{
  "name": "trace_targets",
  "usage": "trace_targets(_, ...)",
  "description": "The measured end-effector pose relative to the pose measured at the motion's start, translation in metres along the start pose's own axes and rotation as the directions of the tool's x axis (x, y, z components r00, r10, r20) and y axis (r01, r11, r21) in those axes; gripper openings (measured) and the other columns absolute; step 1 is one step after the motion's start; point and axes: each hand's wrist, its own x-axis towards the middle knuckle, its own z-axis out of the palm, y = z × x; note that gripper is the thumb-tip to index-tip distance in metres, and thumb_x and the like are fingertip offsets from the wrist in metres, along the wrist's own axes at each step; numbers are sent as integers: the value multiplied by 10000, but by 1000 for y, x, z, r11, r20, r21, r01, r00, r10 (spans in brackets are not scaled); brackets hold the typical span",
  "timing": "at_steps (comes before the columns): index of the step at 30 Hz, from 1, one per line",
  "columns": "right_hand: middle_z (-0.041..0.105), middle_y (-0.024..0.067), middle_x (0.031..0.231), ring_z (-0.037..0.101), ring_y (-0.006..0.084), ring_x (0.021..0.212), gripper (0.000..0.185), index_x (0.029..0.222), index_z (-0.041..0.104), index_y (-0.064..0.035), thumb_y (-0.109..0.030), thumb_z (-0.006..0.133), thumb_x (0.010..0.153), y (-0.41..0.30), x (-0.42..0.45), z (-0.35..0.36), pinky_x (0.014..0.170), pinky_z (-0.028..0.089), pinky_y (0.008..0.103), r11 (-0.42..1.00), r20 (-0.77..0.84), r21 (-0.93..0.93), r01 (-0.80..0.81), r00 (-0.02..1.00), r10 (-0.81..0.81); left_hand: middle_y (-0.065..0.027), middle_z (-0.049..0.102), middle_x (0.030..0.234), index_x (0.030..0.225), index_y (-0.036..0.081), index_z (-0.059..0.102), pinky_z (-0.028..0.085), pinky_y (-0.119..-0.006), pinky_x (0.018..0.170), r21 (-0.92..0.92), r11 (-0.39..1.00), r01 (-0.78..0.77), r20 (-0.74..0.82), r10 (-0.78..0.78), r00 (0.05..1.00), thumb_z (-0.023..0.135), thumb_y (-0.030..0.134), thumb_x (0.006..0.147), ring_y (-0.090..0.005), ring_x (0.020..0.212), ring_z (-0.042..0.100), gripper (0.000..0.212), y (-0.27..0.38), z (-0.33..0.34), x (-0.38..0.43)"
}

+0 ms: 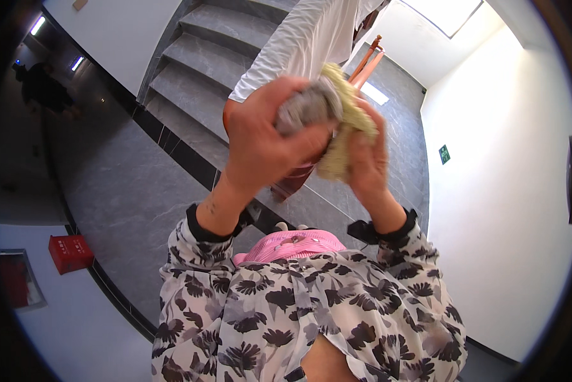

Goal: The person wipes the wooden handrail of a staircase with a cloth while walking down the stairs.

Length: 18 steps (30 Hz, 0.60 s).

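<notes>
Both hands are raised in front of my chest, close together and a little blurred. My left hand grips a bunched grey cloth between thumb and fingers. In my right hand is a pale yellow-green cloth, folded over and pressed against the grey one. Just beyond them, a white sheet of fabric hangs over the stair banister. The reddish-brown wooden foot of the banister shows partly below my hands; the rest of it is hidden behind them.
Grey stone stairs rise at the upper left. A second wooden handrail stands beyond my right hand. A red box sits on the floor by the left wall. At far left, a person is in the dark corridor. A white wall bounds the right.
</notes>
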Motion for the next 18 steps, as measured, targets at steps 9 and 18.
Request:
trace_targets(9,567,100,1096,570,141,930,305,1185,487,-49,-232,484,941,32,2,-20,765,480,249,915,-26,248,-319,942,335,-60,566,1053,1108,29,532,462,-239,778,-426,884,192,-186,-294,938,661,112,793,-102,915,563,350,-38,0,-60)
trace_targets(18,519,111,1160,519,240,1058,241,1110,549,-52,-101,558,874,124,-41,-107,919,411,333,873,-69,-484,-56,997,25,-104,464,1242,1261,55,404,360,-396,990,-651,750,114,-421,-482,768,418,387,912,-238,1162,451,482,-48,11,-100)
